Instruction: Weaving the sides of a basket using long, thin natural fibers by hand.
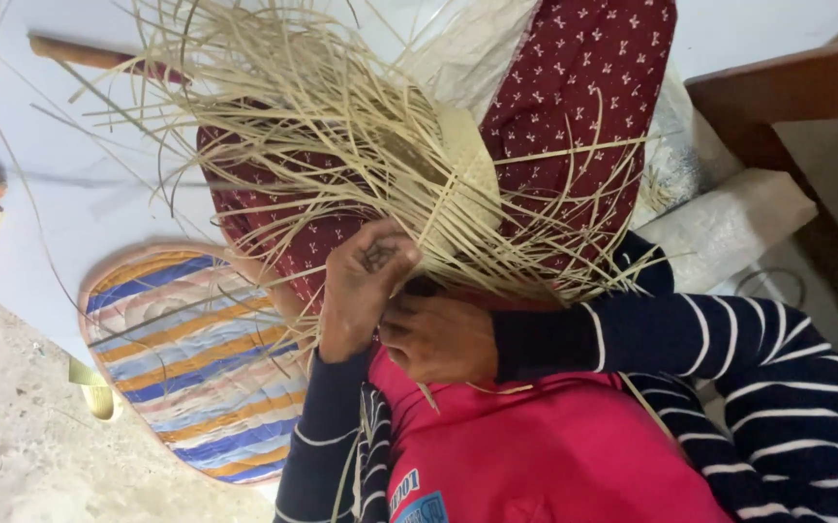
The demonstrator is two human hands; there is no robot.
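At the centre of the view, a half-woven straw mat (453, 184) rests on the person's lap over dark red patterned cloth (574, 87), its loose pale strands fanning out toward ten, twelve and three o'clock. One hand (361, 291), coming up from six o'clock in a dark striped sleeve, is closed on the strands at the weave's lower edge, fingers pinched together. The other hand (438, 339), entering from three o'clock, lies just beside it at its five o'clock, curled against the first hand below the weave; which is left and which right cannot be told, nor whether this one grips a strand. A striped round cushion (186, 368) lies at eight o'clock.
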